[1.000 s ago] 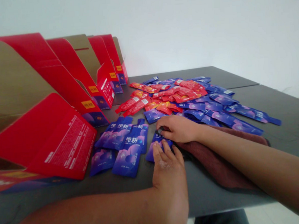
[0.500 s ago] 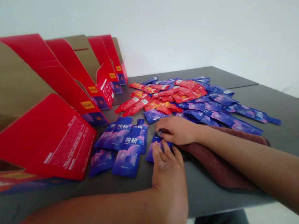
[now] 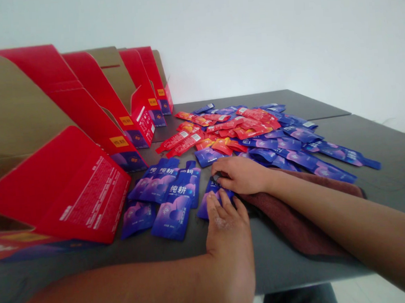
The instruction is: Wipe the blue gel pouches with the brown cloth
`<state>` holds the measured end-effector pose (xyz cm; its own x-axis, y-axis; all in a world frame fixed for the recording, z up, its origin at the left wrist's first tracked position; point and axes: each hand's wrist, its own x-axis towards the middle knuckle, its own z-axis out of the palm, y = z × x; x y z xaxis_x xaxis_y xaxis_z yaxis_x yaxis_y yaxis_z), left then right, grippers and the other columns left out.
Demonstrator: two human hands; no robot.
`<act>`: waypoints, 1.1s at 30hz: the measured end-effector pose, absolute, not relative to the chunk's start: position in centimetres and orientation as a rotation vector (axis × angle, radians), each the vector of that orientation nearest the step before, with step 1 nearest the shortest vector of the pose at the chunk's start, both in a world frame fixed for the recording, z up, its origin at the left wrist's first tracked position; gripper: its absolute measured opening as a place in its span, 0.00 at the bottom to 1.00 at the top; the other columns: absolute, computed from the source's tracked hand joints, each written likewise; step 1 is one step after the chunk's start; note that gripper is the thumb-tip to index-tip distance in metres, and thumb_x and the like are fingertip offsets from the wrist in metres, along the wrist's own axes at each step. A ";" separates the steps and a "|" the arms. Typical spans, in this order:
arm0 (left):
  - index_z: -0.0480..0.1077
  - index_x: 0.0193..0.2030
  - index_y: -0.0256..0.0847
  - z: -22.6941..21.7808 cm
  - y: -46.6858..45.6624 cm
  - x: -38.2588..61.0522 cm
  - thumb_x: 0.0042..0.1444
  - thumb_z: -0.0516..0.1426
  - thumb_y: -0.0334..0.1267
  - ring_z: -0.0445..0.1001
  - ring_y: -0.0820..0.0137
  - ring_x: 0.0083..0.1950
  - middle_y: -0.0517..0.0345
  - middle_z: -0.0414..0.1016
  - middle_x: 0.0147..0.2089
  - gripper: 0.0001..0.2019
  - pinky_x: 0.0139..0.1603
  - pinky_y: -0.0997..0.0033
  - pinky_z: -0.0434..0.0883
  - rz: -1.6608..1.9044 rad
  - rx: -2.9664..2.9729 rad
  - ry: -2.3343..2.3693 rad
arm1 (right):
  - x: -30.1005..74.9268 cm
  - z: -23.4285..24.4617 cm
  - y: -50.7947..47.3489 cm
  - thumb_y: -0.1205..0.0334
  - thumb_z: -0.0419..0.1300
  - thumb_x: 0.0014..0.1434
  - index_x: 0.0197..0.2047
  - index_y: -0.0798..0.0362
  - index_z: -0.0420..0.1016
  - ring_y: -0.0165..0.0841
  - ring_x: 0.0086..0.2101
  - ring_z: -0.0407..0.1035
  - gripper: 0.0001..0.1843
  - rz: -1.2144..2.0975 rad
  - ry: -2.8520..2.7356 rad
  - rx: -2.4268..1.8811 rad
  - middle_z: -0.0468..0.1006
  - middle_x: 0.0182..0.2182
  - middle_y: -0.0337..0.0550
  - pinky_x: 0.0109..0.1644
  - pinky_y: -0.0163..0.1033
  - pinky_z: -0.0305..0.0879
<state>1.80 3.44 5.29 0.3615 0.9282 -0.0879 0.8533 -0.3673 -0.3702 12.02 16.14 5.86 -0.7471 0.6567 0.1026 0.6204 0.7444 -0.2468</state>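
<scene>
My left hand [image 3: 227, 227] lies flat with its fingers stretched over the near end of a blue pouch [image 3: 208, 194] on the dark table [image 3: 377, 159]. My right hand [image 3: 242, 174] rests on the far end of the same pouch, fingers curled and pinching at its dark spout. To the left lies a small group of blue pouches [image 3: 172, 192] with white characters. Under my right forearm sits a dark red cloth [image 3: 296, 219].
A heap of red and blue pouches [image 3: 256, 132] spreads across the middle and right of the table. Several open red cardboard display boxes [image 3: 128, 115] stand in a row at the left, the nearest one [image 3: 60, 187] close to my left arm. A white wall is behind.
</scene>
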 end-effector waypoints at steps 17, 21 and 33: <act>0.57 0.66 0.35 5.4 3.4 1.8 0.63 0.47 0.30 0.65 0.49 0.62 0.33 0.62 0.65 0.24 0.63 0.49 0.64 0.516 -2.363 -1.553 | 11.9 6.1 16.0 0.67 0.55 0.57 0.41 0.56 0.73 0.34 0.37 0.68 0.09 0.343 -2.767 -0.847 0.76 0.37 0.46 0.41 0.37 0.61; 0.58 0.66 0.36 5.4 3.5 1.9 0.62 0.48 0.30 0.66 0.48 0.61 0.34 0.62 0.65 0.25 0.63 0.48 0.64 0.515 -2.363 -1.551 | 11.9 6.2 16.0 0.67 0.55 0.58 0.41 0.56 0.73 0.34 0.38 0.69 0.09 0.358 -2.775 -0.856 0.76 0.38 0.46 0.42 0.37 0.61; 0.58 0.66 0.36 5.6 3.7 1.9 0.62 0.47 0.29 0.65 0.48 0.62 0.34 0.61 0.65 0.25 0.63 0.47 0.64 0.508 -2.367 -1.587 | 11.8 6.0 15.9 0.63 0.53 0.59 0.42 0.54 0.73 0.36 0.40 0.70 0.10 0.312 -2.762 -1.019 0.78 0.39 0.47 0.42 0.38 0.62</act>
<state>1.85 3.70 5.59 0.3471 0.9259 -0.1490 0.8402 -0.3776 -0.3892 11.84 15.95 6.00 -0.7486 0.6560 0.0961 0.6181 0.7430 -0.2568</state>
